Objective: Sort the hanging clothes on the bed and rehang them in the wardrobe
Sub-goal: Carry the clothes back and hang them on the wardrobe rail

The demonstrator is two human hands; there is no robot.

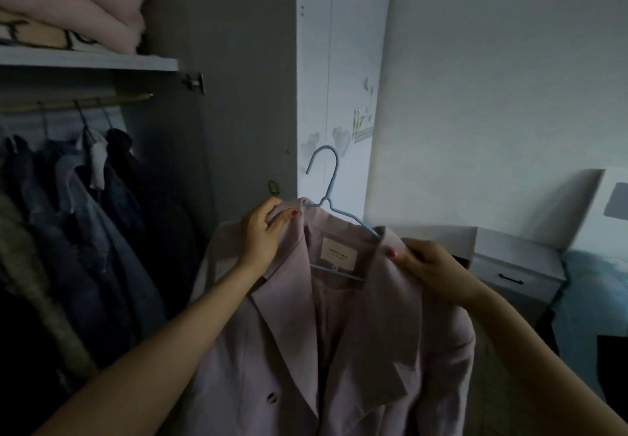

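Head view, dim room: you hold a pale pink jacket (339,333) up in front of you w/ both hands, just right of the open wardrobe (210,95); the jacket sits on a light blue hanger (328,180), hook up and curving left, its shoulders only partly seated; your left hand (263,231) pinches the jacket's left collar edge near the hanger neck, thumb and fingers curled on the cloth; your right hand (431,265) grips the right collar/shoulder, thumb on top, fingers curled under the fabric; a cream label (335,249) shows inside the neck, text too small to read; one dark button (272,397) low on the front.

Left side: wardrobe rail (78,104) w/ dark blue and grey clothes (85,214) hanging from it; above, a shelf (91,59) w/ folded pink bedding (74,3); the door (339,61) stands open behind the hanger, pale, w/ faint heart stickers.

Right side: white drawer unit (516,265) w/ a dark handle against the wall; edge of a bed (594,299) w/ blue cover at far right.
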